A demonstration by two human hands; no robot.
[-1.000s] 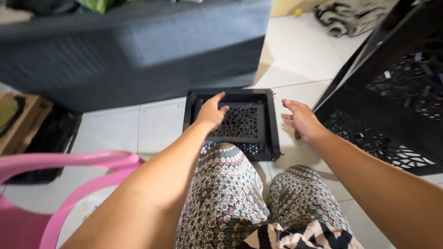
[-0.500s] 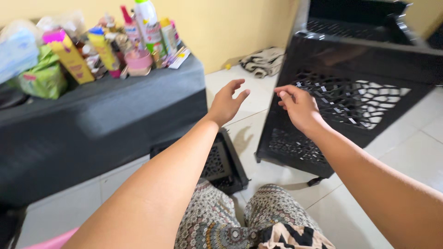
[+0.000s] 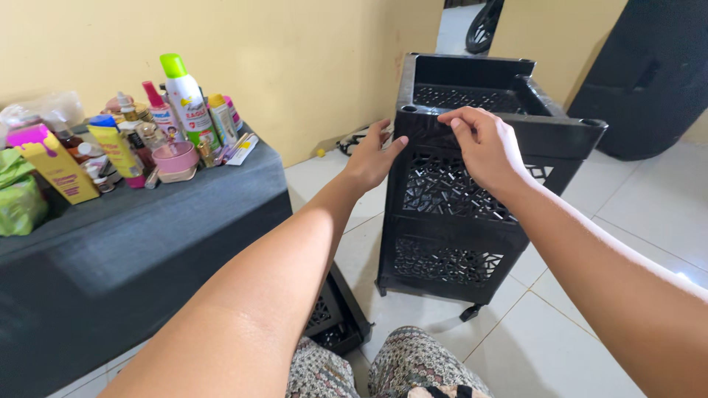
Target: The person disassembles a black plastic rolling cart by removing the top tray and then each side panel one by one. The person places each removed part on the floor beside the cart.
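Observation:
A black plastic rack (image 3: 450, 243) with lattice sides stands upright on small wheels on the white tiled floor in front of me. Its top tier is an open tray. My left hand (image 3: 372, 158) lies flat against the rack's upper left corner, fingers spread. My right hand (image 3: 483, 147) is on the near top rim, fingers curled over the edge. A separate black lattice tray (image 3: 332, 317) lies on the floor by my knees, partly hidden behind my left arm.
A low table under a grey cloth (image 3: 133, 243) stands at the left, carrying several bottles (image 3: 184, 96), a pink bowl (image 3: 175, 158) and a green bag (image 3: 15, 195). A yellow wall is behind. A large dark object (image 3: 649, 74) stands at the back right.
The view has risen from the floor tray to the rack. Both hands left the tray area, moved up and forward, and now touch the rack's top, which appears upright.

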